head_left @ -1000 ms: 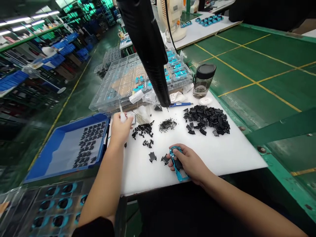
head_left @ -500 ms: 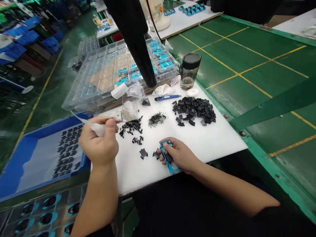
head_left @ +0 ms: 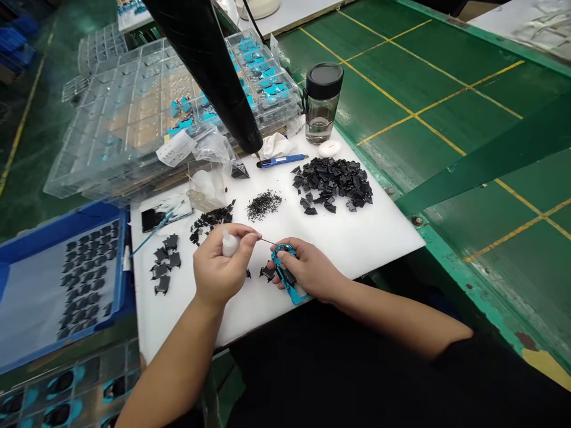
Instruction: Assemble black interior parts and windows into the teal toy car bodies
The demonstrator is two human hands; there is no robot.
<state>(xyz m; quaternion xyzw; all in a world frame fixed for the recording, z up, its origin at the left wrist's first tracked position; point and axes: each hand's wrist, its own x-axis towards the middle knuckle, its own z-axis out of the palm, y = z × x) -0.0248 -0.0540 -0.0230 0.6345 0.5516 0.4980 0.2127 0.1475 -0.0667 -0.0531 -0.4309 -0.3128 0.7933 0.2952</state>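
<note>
My left hand [head_left: 225, 260] is closed round a small white bottle [head_left: 229, 244]. Its fingertips pinch a thin dark pointed tool [head_left: 267, 241], whose tip reaches the upper end of a teal plastic housing [head_left: 294, 292]. That housing, with black parts inside, lies gripped in my right hand [head_left: 312, 267], thumb on top. Right beside its fingers lies a black plastic piece [head_left: 266, 273]; another is mostly hidden behind my left hand. Beyond the hands are a pile of small black pieces [head_left: 207, 223] and a heap of tiny black pins [head_left: 264, 205].
A large heap of black plates [head_left: 334, 184] lies right on the white board [head_left: 379, 244]. Behind are a blue cutter knife [head_left: 282, 160], a lidded cup [head_left: 322, 101] and clear compartment trays [head_left: 134, 113]. A black tube [head_left: 214, 77] hangs overhead; a blue tray [head_left: 120, 267] stands left.
My left hand has moved right and closer, from the small-piece pile to the teal housing, bringing the thin tool to it. My right hand still holds the housing; the view has shifted.
</note>
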